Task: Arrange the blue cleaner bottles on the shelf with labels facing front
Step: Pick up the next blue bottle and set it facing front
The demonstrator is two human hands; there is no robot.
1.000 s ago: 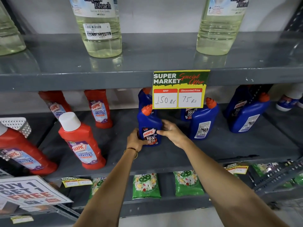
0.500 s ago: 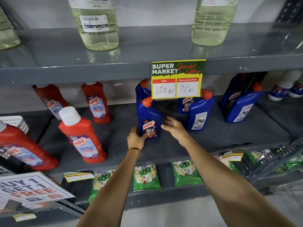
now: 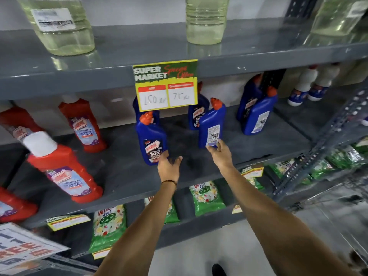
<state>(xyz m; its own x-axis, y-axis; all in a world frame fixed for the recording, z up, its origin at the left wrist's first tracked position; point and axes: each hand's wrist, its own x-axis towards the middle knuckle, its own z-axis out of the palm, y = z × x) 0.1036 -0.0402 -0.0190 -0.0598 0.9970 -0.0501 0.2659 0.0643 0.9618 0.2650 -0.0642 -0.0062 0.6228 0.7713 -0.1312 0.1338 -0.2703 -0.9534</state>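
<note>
Several blue cleaner bottles with orange caps stand on the grey middle shelf (image 3: 199, 172). The front-left blue bottle (image 3: 152, 140) shows its front label. My left hand (image 3: 168, 166) is open just right of its base, fingers spread, thumb near the bottle. A second blue bottle (image 3: 212, 124) stands to the right with its back label facing out; my right hand (image 3: 219, 151) touches its lower edge with the fingertips, not wrapped around it. Behind it another blue bottle (image 3: 196, 116) shows its front label. A blue pair (image 3: 257, 112) stands farther right, the front one back-label out.
Red bathroom cleaner bottles (image 3: 65, 168) fill the left of the shelf. A yellow price sign (image 3: 166, 85) hangs from the upper shelf edge, hiding bottle tops. Clear bleach bottles (image 3: 205, 20) stand above. Green detergent packs (image 3: 207, 198) lie below. White-capped bottles (image 3: 304, 86) lie at the far right.
My left hand let go of the front-left blue bottle and opened beside it. My right hand moved right from that bottle to the base of the back-label bottle. The view shifted right.
</note>
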